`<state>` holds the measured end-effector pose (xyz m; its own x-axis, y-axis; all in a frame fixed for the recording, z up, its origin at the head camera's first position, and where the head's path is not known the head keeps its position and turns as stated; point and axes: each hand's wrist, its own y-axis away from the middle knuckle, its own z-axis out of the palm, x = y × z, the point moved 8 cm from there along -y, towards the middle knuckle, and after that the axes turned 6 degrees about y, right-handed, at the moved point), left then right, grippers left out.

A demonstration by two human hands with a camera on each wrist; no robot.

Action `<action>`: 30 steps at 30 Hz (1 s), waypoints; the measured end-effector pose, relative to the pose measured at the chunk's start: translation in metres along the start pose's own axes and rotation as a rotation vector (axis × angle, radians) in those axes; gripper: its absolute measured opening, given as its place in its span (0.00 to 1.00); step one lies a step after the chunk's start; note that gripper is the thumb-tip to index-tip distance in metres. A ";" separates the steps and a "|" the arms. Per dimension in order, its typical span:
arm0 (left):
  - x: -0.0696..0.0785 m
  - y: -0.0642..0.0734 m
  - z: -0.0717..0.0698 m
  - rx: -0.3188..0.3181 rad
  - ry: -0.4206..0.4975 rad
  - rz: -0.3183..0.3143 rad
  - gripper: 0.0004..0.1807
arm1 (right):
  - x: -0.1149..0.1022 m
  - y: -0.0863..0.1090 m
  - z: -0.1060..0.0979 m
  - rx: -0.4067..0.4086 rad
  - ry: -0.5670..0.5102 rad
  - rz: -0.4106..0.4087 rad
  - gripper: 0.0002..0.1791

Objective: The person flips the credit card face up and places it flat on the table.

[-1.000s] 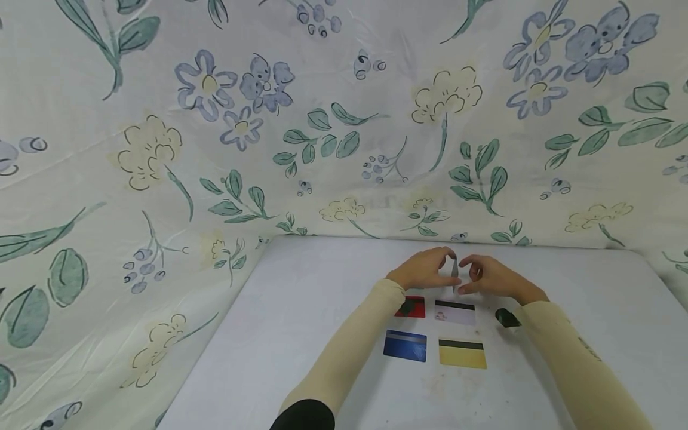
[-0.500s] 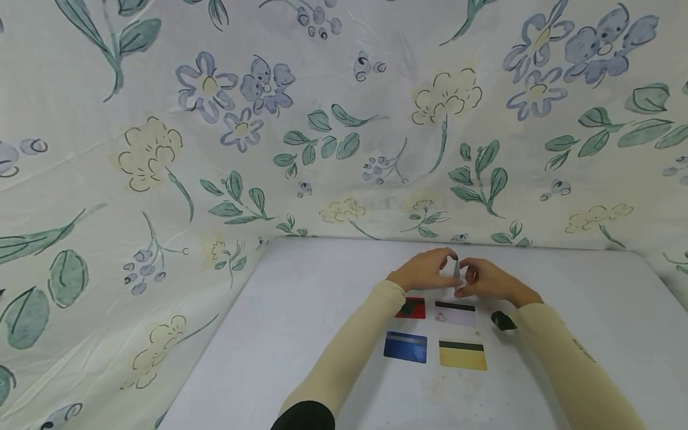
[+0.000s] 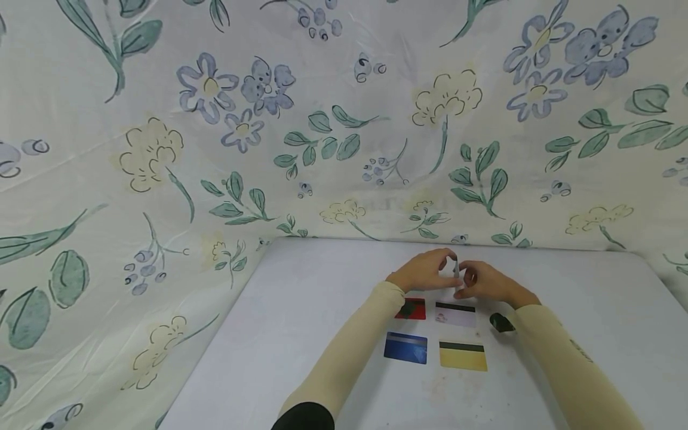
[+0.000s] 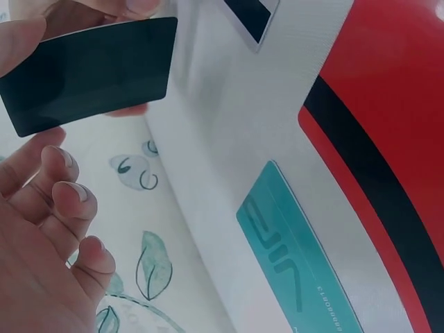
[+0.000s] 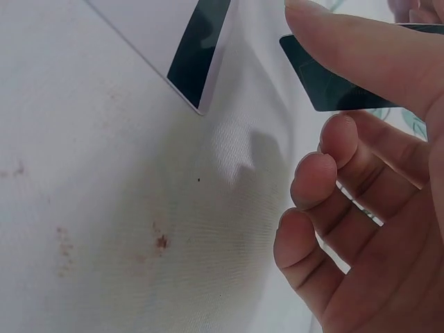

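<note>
Left hand (image 3: 424,270) and right hand (image 3: 489,282) pinch a dark rectangular plastic card (image 4: 90,78) toward the table's (image 3: 312,292) far edge; light pressure should suffice.

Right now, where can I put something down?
The white table is bare left of the left sleeve, right of the right sleeve, and nearer than the yellow card, though stained there. Between sleeves it's crowded: other cards, dark object, left hand and right hand pinching a dark card.
</note>
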<state>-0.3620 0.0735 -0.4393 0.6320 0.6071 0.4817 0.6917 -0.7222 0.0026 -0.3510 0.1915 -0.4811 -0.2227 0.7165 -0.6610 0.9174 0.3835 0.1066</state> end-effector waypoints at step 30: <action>-0.021 0.008 -0.007 0.054 0.085 -0.037 0.35 | 0.007 0.003 -0.014 0.021 0.074 -0.003 0.37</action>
<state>-0.3724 0.0526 -0.4437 0.5754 0.6008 0.5549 0.7331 -0.6797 -0.0243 -0.3541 0.2062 -0.4748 -0.2481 0.7568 -0.6047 0.9232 0.3738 0.0890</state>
